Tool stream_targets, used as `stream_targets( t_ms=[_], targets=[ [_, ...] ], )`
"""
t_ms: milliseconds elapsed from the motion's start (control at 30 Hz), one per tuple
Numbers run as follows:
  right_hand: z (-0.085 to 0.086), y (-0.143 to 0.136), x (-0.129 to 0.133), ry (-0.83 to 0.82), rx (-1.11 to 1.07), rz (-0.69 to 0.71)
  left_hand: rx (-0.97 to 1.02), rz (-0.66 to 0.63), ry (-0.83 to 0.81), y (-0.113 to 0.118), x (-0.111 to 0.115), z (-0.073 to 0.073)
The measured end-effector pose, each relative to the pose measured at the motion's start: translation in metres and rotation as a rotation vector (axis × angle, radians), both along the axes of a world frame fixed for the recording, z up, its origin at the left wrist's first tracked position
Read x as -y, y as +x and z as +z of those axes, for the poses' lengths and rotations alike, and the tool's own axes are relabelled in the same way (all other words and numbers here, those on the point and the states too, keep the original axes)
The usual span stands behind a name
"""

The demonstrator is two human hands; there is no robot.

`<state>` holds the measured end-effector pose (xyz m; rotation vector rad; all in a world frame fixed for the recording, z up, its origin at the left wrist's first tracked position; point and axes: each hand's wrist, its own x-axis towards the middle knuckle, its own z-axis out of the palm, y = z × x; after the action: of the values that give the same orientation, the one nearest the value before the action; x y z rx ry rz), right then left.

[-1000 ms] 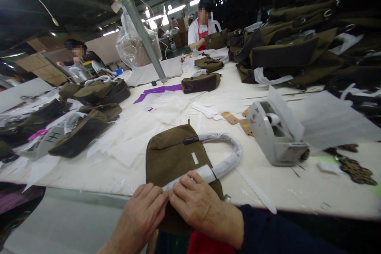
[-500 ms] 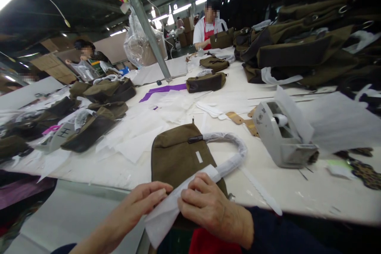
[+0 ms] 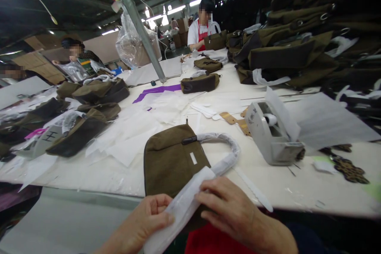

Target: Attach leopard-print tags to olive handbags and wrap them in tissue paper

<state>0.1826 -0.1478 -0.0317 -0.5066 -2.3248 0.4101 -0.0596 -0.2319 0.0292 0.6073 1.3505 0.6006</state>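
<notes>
**Only 王 can be read**

At far left, a pale grey holder (image 3: 55, 139) bears 王 in dark strokes, among olive bags (image 3: 80, 133). Further right, a clear plastic sack (image 3: 125, 43) surrounds something brownish, too blurred to name. The left hand (image 3: 153, 216) pinches a white wrapper (image 3: 186, 200) between thumb and fingers. The wrapper slants over the lower part of an olive handbag (image 3: 163, 158) at the near edge of the table (image 3: 300, 196); no writing shows on its white label (image 3: 193, 158). The right hand's (image 3: 232, 206) bent fingertips touch the wrapper's right edge; I cannot tell whether they grip. Rightward, a grey dispenser (image 3: 256, 127) holds a white roll (image 3: 270, 120); its side markings are illegible.
</notes>
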Motion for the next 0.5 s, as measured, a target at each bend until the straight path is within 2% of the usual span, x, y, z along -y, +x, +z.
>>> stream_targets(
  t_ms=[100,200,300,433,500],
  targets=[
    [-0.016,0.025,-0.022,0.006,0.168,-0.212,-0.026,0.005,0.000,0.000,0.001,-0.004],
    [-0.020,0.030,-0.043,0.021,0.473,-0.236,-0.036,0.032,-0.014,0.000,0.002,-0.007],
    [-0.004,0.023,-0.065,-0.004,0.592,-0.204,-0.048,0.087,-0.004,0.005,0.000,-0.003],
    [0.021,0.009,-0.116,0.073,0.506,-0.219,-0.054,0.187,0.096,0.030,-0.020,0.005],
    [0.024,0.001,-0.144,0.091,0.468,-0.244,-0.029,0.247,0.173,0.047,-0.036,0.001]
  ],
)
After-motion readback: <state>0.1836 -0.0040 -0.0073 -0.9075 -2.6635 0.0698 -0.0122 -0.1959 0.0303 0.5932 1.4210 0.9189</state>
